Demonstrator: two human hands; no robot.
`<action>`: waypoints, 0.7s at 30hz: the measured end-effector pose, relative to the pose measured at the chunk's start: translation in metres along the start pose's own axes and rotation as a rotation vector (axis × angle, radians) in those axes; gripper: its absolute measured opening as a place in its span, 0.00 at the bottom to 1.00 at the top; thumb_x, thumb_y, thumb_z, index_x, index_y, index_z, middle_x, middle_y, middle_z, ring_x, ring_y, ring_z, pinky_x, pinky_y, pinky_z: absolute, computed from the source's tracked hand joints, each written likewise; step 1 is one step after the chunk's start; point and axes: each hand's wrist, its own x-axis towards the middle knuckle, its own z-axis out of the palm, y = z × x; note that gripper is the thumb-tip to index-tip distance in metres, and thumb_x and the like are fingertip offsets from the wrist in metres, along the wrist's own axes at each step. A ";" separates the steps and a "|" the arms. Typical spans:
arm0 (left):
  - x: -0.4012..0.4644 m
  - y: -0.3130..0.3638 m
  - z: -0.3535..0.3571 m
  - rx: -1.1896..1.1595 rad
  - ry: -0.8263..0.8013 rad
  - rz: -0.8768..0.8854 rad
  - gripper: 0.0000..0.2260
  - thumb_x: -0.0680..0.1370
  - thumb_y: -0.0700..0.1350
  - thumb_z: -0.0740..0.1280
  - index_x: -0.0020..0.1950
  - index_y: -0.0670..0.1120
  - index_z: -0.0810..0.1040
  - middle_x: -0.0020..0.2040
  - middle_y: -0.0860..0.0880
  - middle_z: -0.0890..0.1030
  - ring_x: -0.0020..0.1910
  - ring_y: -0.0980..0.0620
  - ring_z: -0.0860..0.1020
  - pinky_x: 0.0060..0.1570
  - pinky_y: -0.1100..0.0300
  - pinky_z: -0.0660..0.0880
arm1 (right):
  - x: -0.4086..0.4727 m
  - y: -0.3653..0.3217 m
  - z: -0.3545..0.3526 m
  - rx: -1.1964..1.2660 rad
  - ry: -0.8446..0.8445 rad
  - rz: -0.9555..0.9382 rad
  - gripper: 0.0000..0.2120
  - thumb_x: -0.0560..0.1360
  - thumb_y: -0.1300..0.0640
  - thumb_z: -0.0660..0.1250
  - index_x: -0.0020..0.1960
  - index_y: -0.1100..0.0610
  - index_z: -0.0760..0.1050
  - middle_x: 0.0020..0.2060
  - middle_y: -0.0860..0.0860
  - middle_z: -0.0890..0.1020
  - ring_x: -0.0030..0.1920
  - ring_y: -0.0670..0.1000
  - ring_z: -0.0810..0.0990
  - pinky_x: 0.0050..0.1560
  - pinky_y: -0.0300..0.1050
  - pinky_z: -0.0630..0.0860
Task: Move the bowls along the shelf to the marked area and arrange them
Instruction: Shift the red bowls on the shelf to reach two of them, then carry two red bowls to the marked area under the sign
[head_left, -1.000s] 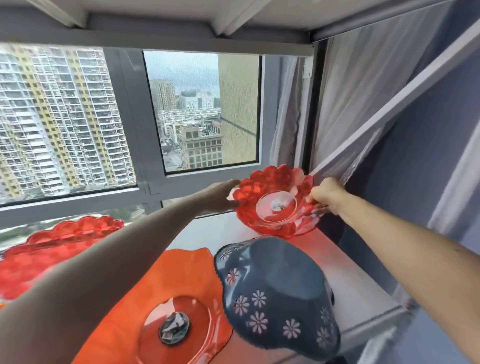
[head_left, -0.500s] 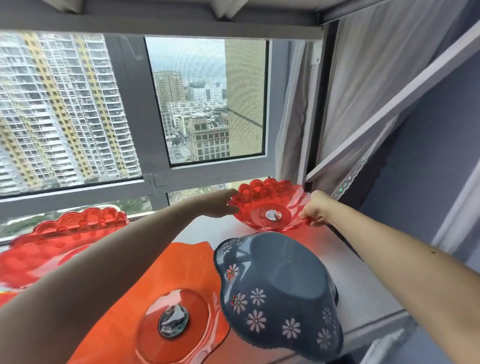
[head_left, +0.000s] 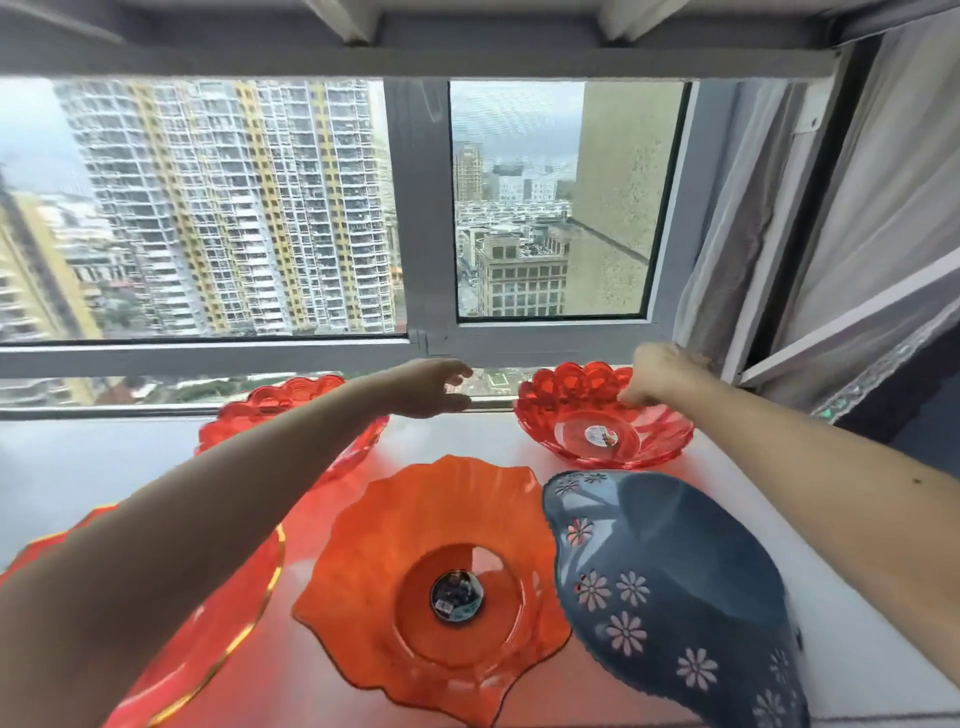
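Observation:
A red scalloped bowl (head_left: 602, 434) with a sticker in its bottom stands upright on the white shelf (head_left: 769, 525) at the far right, by the window. My right hand (head_left: 657, 371) reaches over its back edge, fingers closed on the rim. My left hand (head_left: 434, 387) hovers to the left of that bowl, fingers apart, touching nothing. Nearer to me lie an orange wavy-edged bowl (head_left: 441, 566) and a dark blue bowl with white flowers (head_left: 670, 582), tipped on its side. A second red scalloped bowl (head_left: 275, 410) is partly hidden behind my left forearm.
A red dish with a gold rim (head_left: 228, 618) lies at the lower left under my forearm. The window frame (head_left: 421, 218) runs along the back of the shelf. A grey curtain (head_left: 852, 208) hangs at the right, close to the red bowl.
The red scalloped bowl, held tilted in both hands before, now rests level on the shelf. My left hand has let go and drawn away to the left.

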 end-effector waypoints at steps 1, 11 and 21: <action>-0.011 -0.009 -0.007 -0.009 0.019 -0.021 0.24 0.79 0.47 0.65 0.73 0.44 0.67 0.71 0.43 0.74 0.67 0.44 0.74 0.67 0.54 0.69 | -0.002 -0.014 -0.007 0.022 0.015 -0.049 0.15 0.71 0.48 0.71 0.53 0.56 0.76 0.51 0.53 0.80 0.57 0.57 0.79 0.48 0.49 0.72; -0.143 -0.116 -0.051 -0.084 0.164 -0.187 0.18 0.78 0.43 0.67 0.67 0.40 0.75 0.64 0.40 0.79 0.61 0.43 0.79 0.63 0.51 0.73 | -0.074 -0.172 -0.026 0.199 -0.091 -0.524 0.23 0.68 0.41 0.73 0.30 0.55 0.66 0.27 0.50 0.70 0.33 0.53 0.73 0.36 0.41 0.68; -0.257 -0.210 -0.039 -0.124 0.096 -0.379 0.27 0.75 0.51 0.70 0.72 0.44 0.69 0.69 0.43 0.75 0.64 0.45 0.76 0.65 0.53 0.72 | -0.144 -0.274 0.019 0.361 -0.090 -0.472 0.19 0.69 0.44 0.74 0.37 0.58 0.72 0.30 0.52 0.76 0.28 0.51 0.75 0.29 0.42 0.72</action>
